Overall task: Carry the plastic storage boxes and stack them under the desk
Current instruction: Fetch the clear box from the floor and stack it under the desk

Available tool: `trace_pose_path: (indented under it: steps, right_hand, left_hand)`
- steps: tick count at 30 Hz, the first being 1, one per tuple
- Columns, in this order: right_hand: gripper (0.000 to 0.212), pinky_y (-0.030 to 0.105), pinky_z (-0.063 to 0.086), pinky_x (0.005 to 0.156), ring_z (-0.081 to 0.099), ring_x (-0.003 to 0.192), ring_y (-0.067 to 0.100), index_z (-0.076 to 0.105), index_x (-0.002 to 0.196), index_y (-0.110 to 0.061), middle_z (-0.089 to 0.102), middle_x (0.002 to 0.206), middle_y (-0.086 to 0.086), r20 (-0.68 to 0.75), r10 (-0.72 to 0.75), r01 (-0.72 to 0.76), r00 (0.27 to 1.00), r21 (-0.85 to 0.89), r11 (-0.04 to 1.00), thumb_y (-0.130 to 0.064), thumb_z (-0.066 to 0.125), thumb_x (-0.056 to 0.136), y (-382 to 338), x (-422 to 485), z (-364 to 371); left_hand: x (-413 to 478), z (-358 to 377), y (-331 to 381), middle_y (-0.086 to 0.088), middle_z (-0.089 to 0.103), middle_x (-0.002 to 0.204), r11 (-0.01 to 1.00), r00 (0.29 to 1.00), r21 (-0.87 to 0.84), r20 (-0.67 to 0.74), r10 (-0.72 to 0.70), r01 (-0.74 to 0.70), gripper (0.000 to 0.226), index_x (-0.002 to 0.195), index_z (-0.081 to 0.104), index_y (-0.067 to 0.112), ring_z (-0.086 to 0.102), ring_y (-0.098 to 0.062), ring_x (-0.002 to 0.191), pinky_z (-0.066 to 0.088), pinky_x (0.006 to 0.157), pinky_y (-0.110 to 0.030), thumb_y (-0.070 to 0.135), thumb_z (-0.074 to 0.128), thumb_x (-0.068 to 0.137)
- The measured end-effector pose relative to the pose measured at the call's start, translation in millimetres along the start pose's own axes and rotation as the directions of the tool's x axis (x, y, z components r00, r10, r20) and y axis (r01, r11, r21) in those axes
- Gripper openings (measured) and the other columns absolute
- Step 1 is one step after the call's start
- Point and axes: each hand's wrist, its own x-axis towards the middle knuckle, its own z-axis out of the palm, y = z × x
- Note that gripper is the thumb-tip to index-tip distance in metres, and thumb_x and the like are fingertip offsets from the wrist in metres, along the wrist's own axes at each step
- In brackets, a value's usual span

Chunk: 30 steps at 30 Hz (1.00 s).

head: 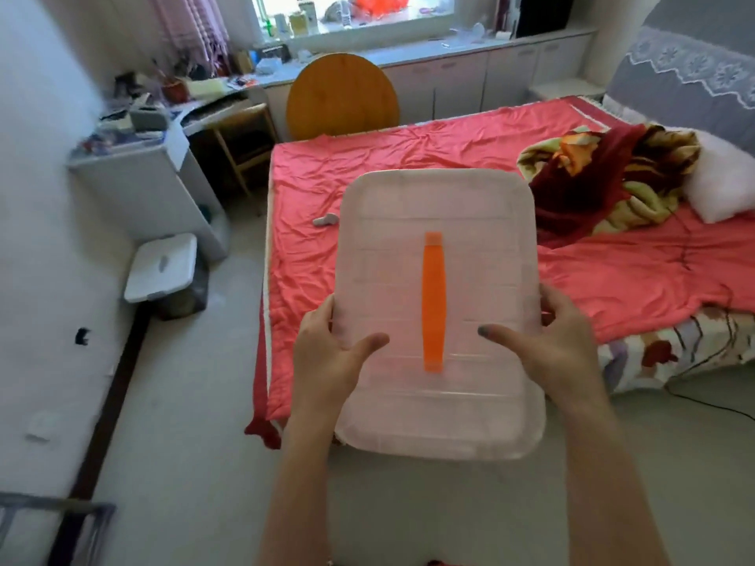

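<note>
I have the translucent storage box up off everything, held level in front of me over the near left corner of the pink-sheeted bed. My left hand clamps its left edge and my right hand its right edge. Both thumbs lie flat on the lid and the fingers curl round the sides out of sight. Nobody is using the orange handle down the middle of the lid.

The desk sits far left against the wall, cluttered on top, with a white-lidded container on the floor just beside it.

My worry is the grip. I cannot tell whether my fingers reach the box's body or only the lid rim. If the lid is merely resting there, the body could drop away. The passage between bed and desk looks tight, so a swing left may clip the bed corner or that floor container. The box also hides my feet.
</note>
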Motion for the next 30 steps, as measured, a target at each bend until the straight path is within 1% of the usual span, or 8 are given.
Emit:
trace_pose_path:
  steps: [7, 11, 13, 16, 21, 24, 27, 30]
  right_hand:
    - [0.062, 0.002, 0.044, 0.058, 0.059, 0.077, -0.018, 0.059, 0.104, -0.033, 0.063, 0.091, -0.022, 0.173, -0.097, 0.092, 0.98, 0.034, 0.995, -0.018, 0.091, 0.053, -42, -13, 86]
    - [0.067, 0.011, 0.05, 0.066, 0.063, 0.084, -0.007, 0.058, 0.11, -0.037, 0.066, 0.098, -0.016, 0.254, -0.122, 0.116, 0.959, 0.039, 0.993, -0.026, 0.092, 0.052, -66, -34, 139]
    - [0.065, 0.015, 0.052, 0.068, 0.064, 0.085, -0.005, 0.057, 0.106, -0.042, 0.067, 0.099, -0.017, 0.284, -0.147, 0.141, 0.947, 0.043, 0.989, -0.028, 0.091, 0.052, -79, -49, 167]
    - [0.065, 0.018, 0.052, 0.07, 0.064, 0.087, -0.001, 0.057, 0.107, -0.042, 0.066, 0.101, -0.015, 0.312, -0.161, 0.154, 0.937, 0.045, 0.987, -0.03, 0.091, 0.053, -97, -72, 207]
    - [0.059, 0.009, 0.05, 0.065, 0.062, 0.085, -0.008, 0.057, 0.097, -0.048, 0.066, 0.098, -0.019, 0.334, -0.198, 0.185, 0.922, 0.072, 0.98, -0.026, 0.091, 0.054, -131, -114, 279]
    - [0.062, 0.012, 0.051, 0.066, 0.062, 0.088, -0.005, 0.057, 0.106, -0.044, 0.065, 0.101, -0.018, 0.338, -0.203, 0.19, 0.919, 0.074, 0.979, -0.028, 0.09, 0.055, -146, -134, 315]
    - [0.065, 0.009, 0.049, 0.066, 0.062, 0.088, -0.006, 0.06, 0.112, -0.037, 0.066, 0.104, -0.015, 0.343, -0.209, 0.192, 0.916, 0.085, 0.978, -0.026, 0.09, 0.056, -160, -149, 351]
    - [0.068, 0.013, 0.051, 0.068, 0.062, 0.089, -0.003, 0.061, 0.118, -0.031, 0.066, 0.106, -0.013, 0.362, -0.214, 0.2, 0.907, 0.077, 0.977, -0.029, 0.09, 0.056, -174, -160, 380]
  left_hand:
    - [-17, -86, -40, 0.003, 0.061, 0.115, 0.991, 0.972, 0.041, -0.203, -0.114, 0.125, 0.079, 0.129, 0.054, 0.018, 0.058, -0.015, 0.104, 0.053, 0.09, -0.037, 0.044, 0.085, 0.061]
    - [-27, -140, -70, 0.004, 0.061, 0.115, 0.984, 0.95, 0.026, -0.266, -0.161, 0.174, 0.076, 0.127, 0.055, 0.023, 0.059, -0.014, 0.102, 0.053, 0.089, -0.04, 0.045, 0.085, 0.061]
    - [-33, -170, -87, 0.003, 0.062, 0.114, 0.981, 0.939, 0.019, -0.296, -0.177, 0.191, 0.073, 0.125, 0.056, 0.024, 0.059, -0.014, 0.101, 0.053, 0.088, -0.041, 0.044, 0.085, 0.06]
    - [-40, -213, -109, 0.003, 0.062, 0.115, 0.977, 0.926, 0.019, -0.323, -0.196, 0.213, 0.074, 0.125, 0.056, 0.024, 0.059, -0.014, 0.1, 0.053, 0.089, -0.04, 0.043, 0.085, 0.06]
    - [-46, -293, -151, 0.003, 0.061, 0.114, 0.974, 0.916, 0.005, -0.341, -0.211, 0.226, 0.075, 0.126, 0.055, 0.023, 0.058, -0.014, 0.102, 0.053, 0.089, -0.041, 0.044, 0.085, 0.061]
    - [-45, -332, -172, 0.004, 0.061, 0.114, 0.973, 0.916, 0.009, -0.341, -0.213, 0.229, 0.074, 0.126, 0.055, 0.025, 0.058, -0.013, 0.102, 0.053, 0.088, -0.038, 0.044, 0.085, 0.061]
    - [-42, -368, -192, 0.004, 0.061, 0.117, 0.975, 0.917, -0.02, -0.337, -0.214, 0.22, 0.075, 0.128, 0.054, 0.026, 0.058, -0.013, 0.104, 0.053, 0.089, -0.038, 0.042, 0.085, 0.062]
    - [-41, -396, -209, 0.003, 0.061, 0.117, 0.975, 0.91, -0.039, -0.351, -0.219, 0.22, 0.074, 0.127, 0.054, 0.026, 0.058, -0.014, 0.105, 0.053, 0.089, -0.036, 0.041, 0.085, 0.063]
